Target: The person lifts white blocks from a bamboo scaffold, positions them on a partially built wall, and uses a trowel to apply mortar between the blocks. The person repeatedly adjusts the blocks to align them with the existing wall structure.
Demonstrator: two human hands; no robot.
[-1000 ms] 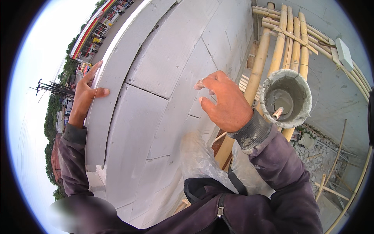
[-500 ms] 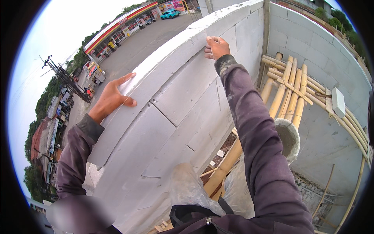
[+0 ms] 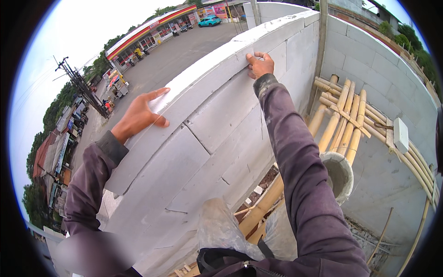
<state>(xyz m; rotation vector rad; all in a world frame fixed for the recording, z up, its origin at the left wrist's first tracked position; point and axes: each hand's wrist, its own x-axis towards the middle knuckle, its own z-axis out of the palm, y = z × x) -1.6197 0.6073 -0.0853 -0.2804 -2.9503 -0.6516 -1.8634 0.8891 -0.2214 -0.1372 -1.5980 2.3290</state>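
A light grey concrete block wall [image 3: 175, 159] runs diagonally before me, with a long top block [image 3: 196, 98] along its crest. My left hand [image 3: 138, 115] clasps this block near its left end, thumb on the near face and fingers over the white top surface. Farther along, my right hand [image 3: 261, 65] is at the block's near face, close to the joint beneath it. Its fingers are bent inward with the fingertips against or very near the face; whatever they may hold is too small to make out. Dark gaps show in the joint under the top block.
Bamboo poles [image 3: 344, 117] lashed together stand on the right, beside a mortar-stained bucket [image 3: 339, 177]. A white box-shaped object [image 3: 401, 135] rests by the poles. Another block wall [image 3: 369, 60] closes off the right. Beyond my wall lie a paved lot [image 3: 177, 48] and a shop [image 3: 152, 34].
My view has shifted slightly, so the wall sits a little farther right and lower. The right hand's fingers have altered their bend, while the left keeps its hold on the block.
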